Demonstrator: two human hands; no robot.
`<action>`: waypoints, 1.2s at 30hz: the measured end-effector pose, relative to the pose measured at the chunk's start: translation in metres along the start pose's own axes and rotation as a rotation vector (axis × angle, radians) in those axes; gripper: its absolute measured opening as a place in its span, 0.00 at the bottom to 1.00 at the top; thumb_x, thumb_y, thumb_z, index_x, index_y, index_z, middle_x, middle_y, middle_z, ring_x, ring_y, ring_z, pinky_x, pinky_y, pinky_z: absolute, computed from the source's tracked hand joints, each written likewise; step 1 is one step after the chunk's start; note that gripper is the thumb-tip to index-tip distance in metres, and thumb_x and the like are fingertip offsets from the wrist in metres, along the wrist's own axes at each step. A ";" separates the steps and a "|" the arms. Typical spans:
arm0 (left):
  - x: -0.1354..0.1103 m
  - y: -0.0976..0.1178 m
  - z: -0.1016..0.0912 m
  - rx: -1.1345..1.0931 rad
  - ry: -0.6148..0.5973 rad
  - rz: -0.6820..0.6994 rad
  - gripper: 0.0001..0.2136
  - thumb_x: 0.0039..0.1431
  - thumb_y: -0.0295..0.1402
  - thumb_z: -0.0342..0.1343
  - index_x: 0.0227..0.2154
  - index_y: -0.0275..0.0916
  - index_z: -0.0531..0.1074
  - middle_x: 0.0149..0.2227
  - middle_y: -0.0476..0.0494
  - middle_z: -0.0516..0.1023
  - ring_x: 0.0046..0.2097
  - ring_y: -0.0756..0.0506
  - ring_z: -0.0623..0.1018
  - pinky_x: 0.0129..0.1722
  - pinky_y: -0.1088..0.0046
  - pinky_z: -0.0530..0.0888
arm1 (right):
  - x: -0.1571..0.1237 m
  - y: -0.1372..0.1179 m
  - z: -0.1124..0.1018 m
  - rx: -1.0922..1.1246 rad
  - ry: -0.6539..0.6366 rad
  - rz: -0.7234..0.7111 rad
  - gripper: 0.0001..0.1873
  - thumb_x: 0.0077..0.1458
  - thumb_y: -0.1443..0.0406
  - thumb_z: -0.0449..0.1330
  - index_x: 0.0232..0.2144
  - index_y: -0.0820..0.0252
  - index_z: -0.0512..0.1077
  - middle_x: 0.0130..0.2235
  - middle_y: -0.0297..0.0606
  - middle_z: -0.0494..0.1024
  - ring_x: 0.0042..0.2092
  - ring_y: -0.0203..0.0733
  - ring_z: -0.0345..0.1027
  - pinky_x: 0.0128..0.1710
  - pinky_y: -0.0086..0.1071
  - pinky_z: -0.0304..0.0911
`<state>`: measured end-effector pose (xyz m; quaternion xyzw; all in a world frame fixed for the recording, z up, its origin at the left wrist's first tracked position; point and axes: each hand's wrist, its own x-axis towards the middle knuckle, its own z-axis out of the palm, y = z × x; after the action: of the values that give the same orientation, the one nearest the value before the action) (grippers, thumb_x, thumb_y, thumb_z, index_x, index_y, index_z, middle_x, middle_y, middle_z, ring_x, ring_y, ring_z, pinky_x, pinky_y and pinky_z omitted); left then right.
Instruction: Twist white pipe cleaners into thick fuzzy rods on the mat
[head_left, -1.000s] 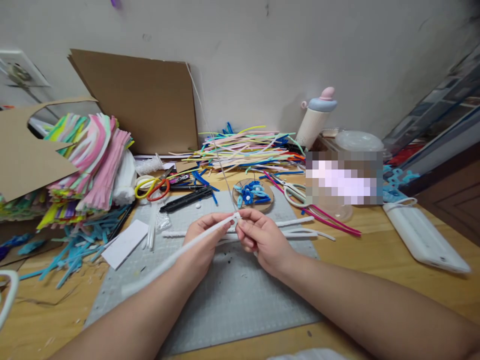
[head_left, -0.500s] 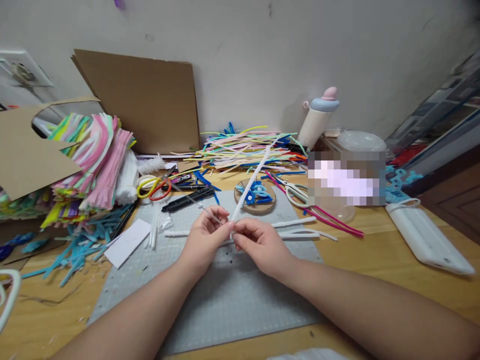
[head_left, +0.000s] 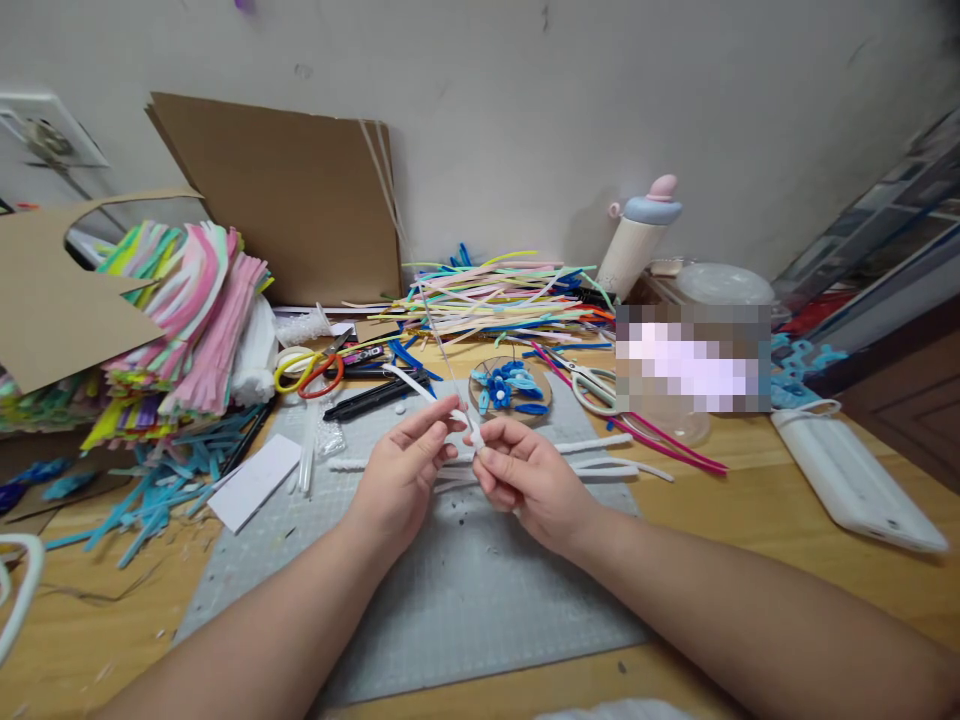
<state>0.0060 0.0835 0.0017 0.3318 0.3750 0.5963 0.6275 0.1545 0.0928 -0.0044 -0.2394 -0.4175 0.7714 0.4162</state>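
My right hand (head_left: 536,485) is closed, with thumb and forefinger pinching a white pipe cleaner (head_left: 474,432) above the mat. One end of the pipe cleaner slants up and left behind the fingertips of my left hand (head_left: 405,465). My left fingers are curled loosely against it. A thin wire (head_left: 433,325) rises from between the hands toward the upper left. Below and behind the hands, more white pipe cleaners (head_left: 596,468) lie across the grey cutting mat (head_left: 480,610). Just beyond sits a round wooden disc (head_left: 480,408) bearing blue pipe-cleaner flowers (head_left: 504,385).
Scissors with orange and yellow handles (head_left: 309,375) lie left, near a black pen-like tool (head_left: 367,398). White-handled scissors (head_left: 594,385) lie right. Loose coloured pipe cleaners (head_left: 495,300) are heaped by the wall. Bundles (head_left: 202,330) stand left; a bottle (head_left: 637,240) and a white device (head_left: 855,480) are right.
The white pipe cleaner has swung from pointing up and right to slanting up and left. The thin wire now points upward. My left fingers have loosened and my hands have shifted slightly.
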 end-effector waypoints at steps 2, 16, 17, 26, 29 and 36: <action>0.000 0.002 0.003 -0.174 0.073 -0.088 0.10 0.49 0.27 0.59 0.36 0.38 0.75 0.43 0.44 0.75 0.38 0.52 0.75 0.33 0.80 0.71 | 0.000 -0.001 -0.001 0.077 -0.010 0.036 0.11 0.50 0.63 0.61 0.34 0.58 0.62 0.20 0.26 0.67 0.17 0.25 0.45 0.16 0.22 0.38; -0.002 -0.008 0.006 -0.182 0.197 -0.092 0.07 0.44 0.22 0.62 0.25 0.34 0.69 0.24 0.49 0.77 0.28 0.54 0.77 0.31 0.82 0.73 | 0.005 -0.002 -0.004 0.312 0.060 0.101 0.14 0.48 0.68 0.61 0.41 0.59 0.69 0.20 0.26 0.64 0.18 0.24 0.43 0.16 0.20 0.37; -0.003 -0.008 0.006 -0.128 0.199 -0.046 0.08 0.43 0.23 0.63 0.24 0.34 0.69 0.23 0.49 0.77 0.28 0.54 0.77 0.31 0.82 0.73 | 0.006 -0.001 -0.005 0.303 0.097 0.102 0.14 0.48 0.68 0.62 0.40 0.60 0.69 0.20 0.27 0.64 0.18 0.24 0.43 0.16 0.20 0.37; -0.009 -0.006 0.010 0.264 0.218 0.166 0.08 0.42 0.30 0.64 0.25 0.37 0.71 0.27 0.49 0.77 0.31 0.51 0.75 0.34 0.76 0.70 | 0.008 0.004 -0.005 0.001 0.211 0.068 0.15 0.46 0.63 0.63 0.37 0.61 0.68 0.19 0.27 0.66 0.17 0.25 0.46 0.15 0.21 0.37; -0.007 -0.004 0.009 0.302 0.155 0.173 0.08 0.41 0.29 0.64 0.23 0.36 0.70 0.27 0.49 0.75 0.31 0.50 0.74 0.34 0.76 0.70 | 0.007 0.007 -0.005 0.024 0.136 0.123 0.14 0.46 0.62 0.63 0.36 0.62 0.69 0.19 0.26 0.64 0.16 0.24 0.45 0.15 0.21 0.36; 0.001 -0.010 0.001 0.400 0.120 0.206 0.10 0.44 0.31 0.63 0.29 0.38 0.67 0.26 0.54 0.68 0.28 0.54 0.69 0.28 0.80 0.67 | 0.004 0.007 -0.002 -0.002 0.027 0.225 0.12 0.48 0.61 0.62 0.34 0.61 0.69 0.20 0.26 0.65 0.17 0.24 0.44 0.16 0.22 0.37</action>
<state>0.0116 0.0840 -0.0063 0.4501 0.4863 0.5897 0.4616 0.1510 0.0946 -0.0120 -0.2957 -0.3832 0.8094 0.3324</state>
